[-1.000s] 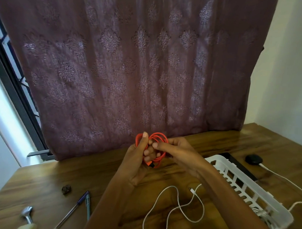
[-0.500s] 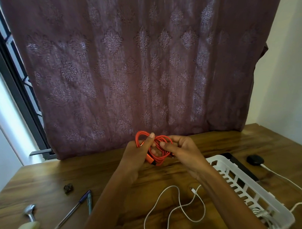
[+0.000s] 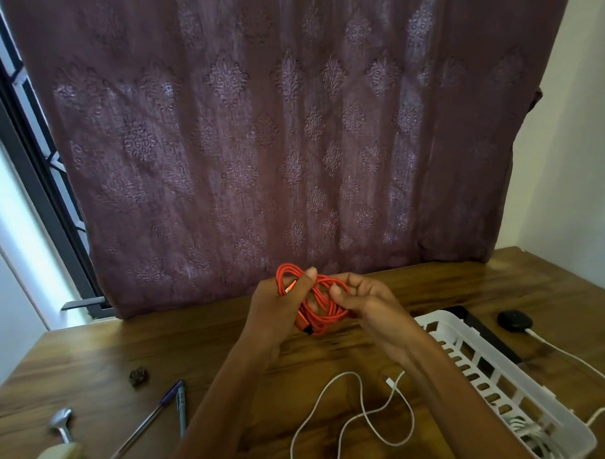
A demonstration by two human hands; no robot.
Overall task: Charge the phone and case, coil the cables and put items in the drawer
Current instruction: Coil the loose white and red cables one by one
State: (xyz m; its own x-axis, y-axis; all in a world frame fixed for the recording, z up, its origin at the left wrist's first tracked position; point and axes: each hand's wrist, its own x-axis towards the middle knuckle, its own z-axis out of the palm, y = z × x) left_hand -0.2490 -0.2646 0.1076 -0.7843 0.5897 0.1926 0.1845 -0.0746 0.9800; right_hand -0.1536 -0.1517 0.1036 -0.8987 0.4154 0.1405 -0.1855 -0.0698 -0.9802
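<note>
Both hands hold a coiled orange cable (image 3: 320, 314) above the wooden table (image 3: 153, 347). My left hand (image 3: 277, 307) grips the coil's left loops, thumb laid over them. My right hand (image 3: 367, 307) pinches the right side of the coil between thumb and fingers. One dark-tipped plug hangs from the bottom of the coil. A loose white cable (image 3: 360, 413) lies on the table below the hands. To the right stands a white slotted basket (image 3: 478, 369) with white cable inside. A black phone (image 3: 486, 333) lies behind the basket. A small black case (image 3: 514, 320) has a white cable plugged in.
Two pens (image 3: 164, 413) lie at the front left, beside a small dark lump (image 3: 139, 376) and a metal-tipped tool (image 3: 61, 427). A maroon curtain (image 3: 298, 126) hangs along the table's back edge. A white wall stands to the right.
The orange coil has been twisted from a round loop into a figure-eight bundle. Both hands have shifted slightly apart along it, and the view has tilted a little.
</note>
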